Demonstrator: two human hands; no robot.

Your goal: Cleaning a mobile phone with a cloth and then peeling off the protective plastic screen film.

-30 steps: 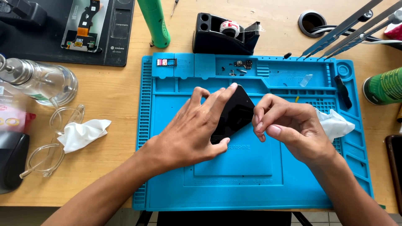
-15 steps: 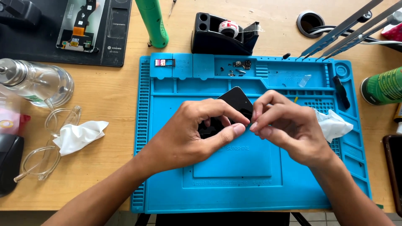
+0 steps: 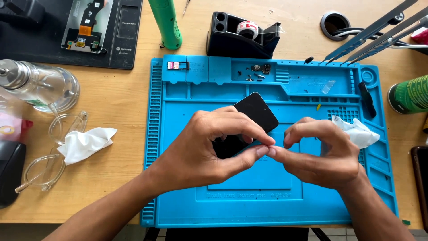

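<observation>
A black phone (image 3: pixel 254 117) is gripped in my left hand (image 3: pixel 209 147) over the middle of the blue repair mat (image 3: pixel 178 134), its far end tilted up and to the right. My right hand (image 3: pixel 318 154) meets it from the right, thumb and fingertips pinched together at the phone's near right edge, touching my left fingertips. Whether something small sits in that pinch is not visible. A crumpled white wipe (image 3: pixel 356 130) lies just behind my right hand.
Small screws and parts (image 3: pixel 258 71) lie in the mat's back trays. A black tape dispenser (image 3: pixel 243 35), a green tool handle (image 3: pixel 167 22), a glass bottle (image 3: pixel 40 85), clear glasses (image 3: pixel 53 147), a white cloth (image 3: pixel 87 143), a green can (image 3: pixel 410 93) and a dismantled screen (image 3: pixel 84 24) surround the mat.
My left hand has turned the phone flatter and lowered it toward the mat. My right hand's fingers have closed onto the phone's near right edge.
</observation>
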